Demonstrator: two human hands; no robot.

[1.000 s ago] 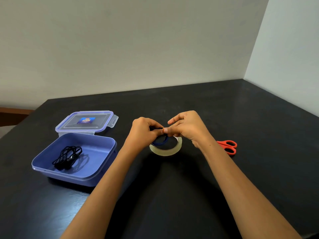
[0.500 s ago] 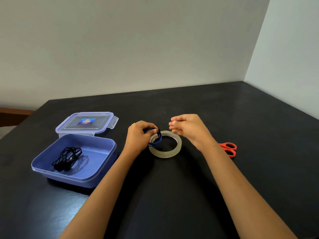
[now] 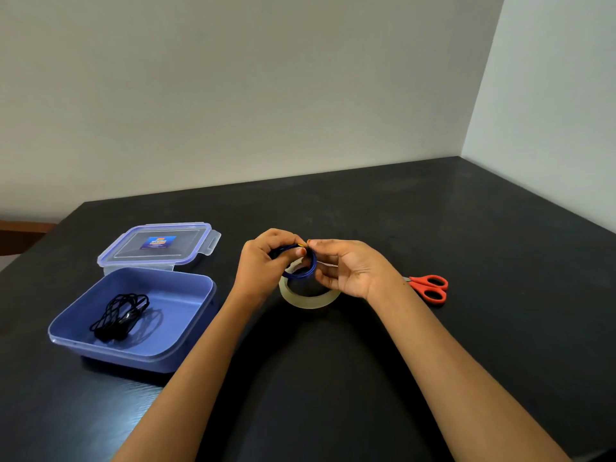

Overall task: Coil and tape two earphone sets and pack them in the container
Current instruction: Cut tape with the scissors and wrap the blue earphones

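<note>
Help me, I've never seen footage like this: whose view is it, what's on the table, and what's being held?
No machine here: a person works bare-handed, filmed by a camera worn on their head, looking down. On the black table lie a tape roll, red scissors, a lid, and an open blue container holding coiled black earphones. The left hand grips a blue earphone coil above the tape roll; the right hand touches it, though its grip is unclear.

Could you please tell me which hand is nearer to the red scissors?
The right. The right hand is beside the scissors, its wrist close to their handles; the left hand is farther off, across the tape roll, gripping the blue earphone coil.
</note>
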